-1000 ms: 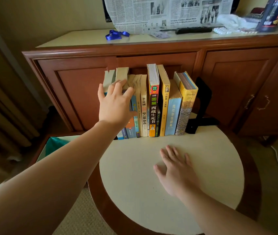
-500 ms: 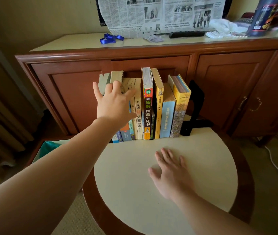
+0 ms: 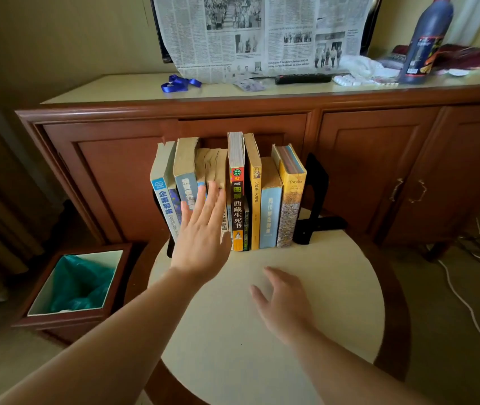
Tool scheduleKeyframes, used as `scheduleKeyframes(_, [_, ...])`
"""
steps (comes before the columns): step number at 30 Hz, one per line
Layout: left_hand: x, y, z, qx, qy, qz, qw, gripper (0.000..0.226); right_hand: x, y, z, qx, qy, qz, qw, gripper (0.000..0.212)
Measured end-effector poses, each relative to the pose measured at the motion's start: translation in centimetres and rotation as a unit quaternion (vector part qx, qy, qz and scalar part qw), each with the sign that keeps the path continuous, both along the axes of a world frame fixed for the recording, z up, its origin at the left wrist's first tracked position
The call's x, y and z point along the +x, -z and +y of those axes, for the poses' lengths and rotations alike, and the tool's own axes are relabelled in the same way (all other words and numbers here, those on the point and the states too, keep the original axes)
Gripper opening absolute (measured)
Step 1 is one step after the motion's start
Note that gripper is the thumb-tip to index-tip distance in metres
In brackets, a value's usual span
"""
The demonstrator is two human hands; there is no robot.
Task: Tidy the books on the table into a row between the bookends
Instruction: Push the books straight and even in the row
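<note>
- Where the books (image 3: pixel 250 197) are ranked on the table (image 3: pixel 335 287), about ten are counted, spines upright, between two bookends (image 3: pixel 316 200).
- Left hand (image 3: pixel 202 241) is spread flat, released; right hand (image 3: pixel 285 308) likewise.

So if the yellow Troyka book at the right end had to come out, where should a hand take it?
Pinch the Troyka book at its top corner from above: it tilts left, its top clear of the shorter blue book, while the black bookend blocks the right side.

Books (image 3: pixel 237 194) on table (image 3: pixel 335 276) btwn bookends (image 3: pixel 316 200), cabinet (image 3: pixel 364 159) behind.
</note>
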State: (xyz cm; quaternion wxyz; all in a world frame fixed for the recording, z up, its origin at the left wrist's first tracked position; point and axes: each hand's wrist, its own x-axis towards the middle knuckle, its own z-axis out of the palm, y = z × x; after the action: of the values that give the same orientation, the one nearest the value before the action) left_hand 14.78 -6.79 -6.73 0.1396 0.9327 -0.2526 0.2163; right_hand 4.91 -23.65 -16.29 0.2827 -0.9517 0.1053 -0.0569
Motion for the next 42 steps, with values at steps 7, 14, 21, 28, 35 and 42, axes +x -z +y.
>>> scheduleKeyframes(7, [-1.3, 8.0, 0.6, -0.130, -0.082, 0.163, 0.975, 0.054, 4.2, -2.6, -3.5, 0.126, 0.151, -0.054, 0.979, 0.094])
scheduleKeyframes(14, [-0.1, 8.1, 2.6, -0.424, -0.254, 0.175, 0.852, 0.118, 8.6, -2.8, -4.8, 0.199, 0.153, -0.021, 0.968, 0.105])
scheduleKeyframes(21, [4.6, 6.4, 5.2, -0.442, -0.077, 0.297, 0.843, 0.111, 10.4, -2.6, -3.7, 0.216, 0.152, -0.059, 0.963, 0.139])
scheduleKeyframes(28, [5.2, 7.6, 4.9, -0.462, -0.015, 0.304, 0.833, 0.104, 10.7, -2.3, -3.4, 0.195, 0.141, -0.059, 0.969, 0.144])
scheduleKeyframes(35, [5.1, 7.2, 5.0, -0.469, -0.006, 0.320, 0.823, 0.099, 10.5, -2.5, -4.1, 0.220, 0.114, -0.075, 0.966, 0.124])
scheduleKeyframes(42, [6.2, 3.0, 7.1, -0.509, 0.050, 0.338, 0.790, 0.087, 11.5, -7.4, -7.0, 0.270, 0.053, -0.102, 0.956, 0.095])
